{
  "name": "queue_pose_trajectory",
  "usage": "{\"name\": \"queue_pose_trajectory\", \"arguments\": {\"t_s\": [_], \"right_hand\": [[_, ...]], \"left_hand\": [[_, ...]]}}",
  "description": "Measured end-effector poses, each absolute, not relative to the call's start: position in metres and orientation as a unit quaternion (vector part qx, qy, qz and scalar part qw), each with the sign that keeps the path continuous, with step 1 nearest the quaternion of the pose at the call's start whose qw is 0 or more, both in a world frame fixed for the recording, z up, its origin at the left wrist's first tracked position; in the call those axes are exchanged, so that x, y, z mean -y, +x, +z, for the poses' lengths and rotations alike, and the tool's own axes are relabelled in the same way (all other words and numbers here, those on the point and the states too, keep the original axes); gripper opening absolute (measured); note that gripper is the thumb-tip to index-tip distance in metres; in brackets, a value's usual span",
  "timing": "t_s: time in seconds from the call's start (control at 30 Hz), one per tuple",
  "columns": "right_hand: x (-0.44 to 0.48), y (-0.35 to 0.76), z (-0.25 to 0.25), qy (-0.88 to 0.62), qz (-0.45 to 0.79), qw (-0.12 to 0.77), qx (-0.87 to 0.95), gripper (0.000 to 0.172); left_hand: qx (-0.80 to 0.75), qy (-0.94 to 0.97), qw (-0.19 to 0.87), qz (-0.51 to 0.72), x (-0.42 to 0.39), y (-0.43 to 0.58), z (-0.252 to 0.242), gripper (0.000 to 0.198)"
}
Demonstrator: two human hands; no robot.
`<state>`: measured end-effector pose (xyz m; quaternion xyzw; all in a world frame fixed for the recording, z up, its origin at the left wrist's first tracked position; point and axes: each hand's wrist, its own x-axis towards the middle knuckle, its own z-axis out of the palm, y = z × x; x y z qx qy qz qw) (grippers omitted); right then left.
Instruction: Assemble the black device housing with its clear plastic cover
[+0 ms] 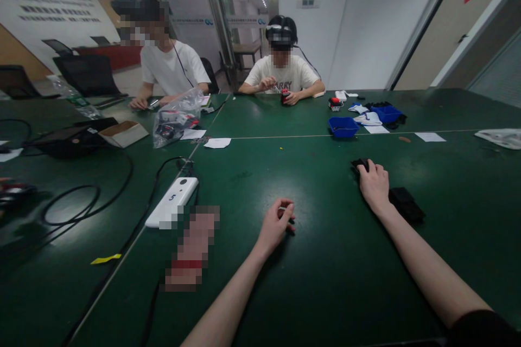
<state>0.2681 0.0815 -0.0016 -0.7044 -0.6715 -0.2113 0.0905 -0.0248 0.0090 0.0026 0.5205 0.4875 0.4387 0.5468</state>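
My right hand (pixel 373 184) reaches out over the right side of the table, its fingers closed on a small black item (pixel 360 164) whose kind I cannot make out, since the hand partly covers it. Just beside that wrist lies a second black item (pixel 406 204), dark and folded-looking. Nearer the middle, my left hand (pixel 277 223) hovers at or rests on the green tabletop (pixel 321 260). Its fingers are loosely curled, with a gap between thumb and fingers, and nothing shows in them.
Left of my left hand lie a white power bank (pixel 173 203) marked 5, a blurred-out flat object (pixel 191 249) and black cables (pixel 130 238). Across the table sit two people, one holding a red-and-black object (pixel 285 96). Blue trays (pixel 343 127) stand at the back right.
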Motion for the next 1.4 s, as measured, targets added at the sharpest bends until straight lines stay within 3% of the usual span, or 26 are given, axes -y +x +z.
{"name": "queue_pose_trajectory", "arguments": {"t_s": [0.43,0.7,0.9,1.03,1.13,1.4], "right_hand": [[-0.08,0.263,0.0,-0.687,-0.197,0.084,0.694,0.037],[-0.036,0.273,0.025,-0.732,-0.179,0.066,0.655,0.049],[-0.006,0.311,0.036,-0.831,-0.037,0.014,0.555,0.066],[-0.005,0.32,0.037,-0.848,0.056,0.007,0.526,0.06],[-0.009,0.323,0.037,-0.85,0.061,0.04,0.522,0.055],[-0.014,0.328,0.036,-0.849,0.026,0.157,0.503,0.069]], "left_hand": [[-0.49,0.527,0.548,0.426,-0.012,-0.027,-0.003,0.035],[-0.489,0.525,0.554,0.423,-0.012,-0.028,-0.004,0.034],[-0.487,0.53,0.551,0.422,-0.012,-0.027,-0.002,0.034],[-0.485,0.529,0.553,0.422,-0.011,-0.026,0.0,0.033],[-0.486,0.528,0.554,0.423,-0.01,-0.026,0.003,0.032],[-0.49,0.529,0.551,0.42,-0.01,-0.025,0.005,0.03]]}}
